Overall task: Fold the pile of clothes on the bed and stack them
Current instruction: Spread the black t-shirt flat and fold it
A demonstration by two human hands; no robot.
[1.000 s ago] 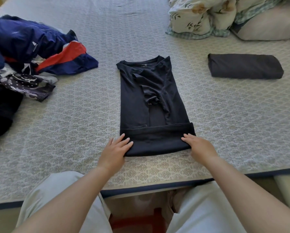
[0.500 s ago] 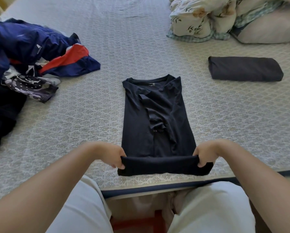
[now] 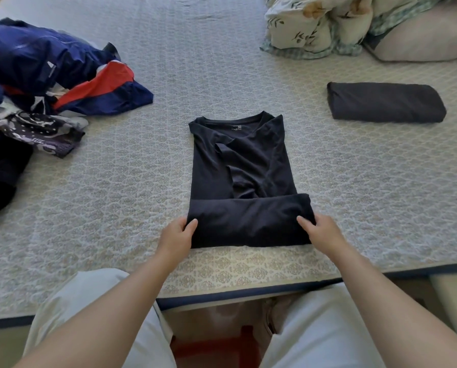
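Rolling stage: bed [image 3: 222,75] carries black shirt [image 3: 238,166] mid-bed, hem end rolled up. Your left hand [image 3: 177,240] and right hand [image 3: 320,235] each grip a roll end. Next, roll toward collar, keeping edges even.

- The bed [image 3: 169,75] carries a pale quilted cover with a repeating woven pattern, edged at the near side by a dark blue border.
- A black T-shirt [image 3: 240,166] lies flat at the middle, its near end rolled up.
- A folded dark garment [image 3: 385,105] lies to the right, well apart.
- A heap of unfolded clothes [image 3: 44,83] sits at the left edge.
- A floral duvet [image 3: 315,22] and a pillow [image 3: 429,38] lie at the far right.
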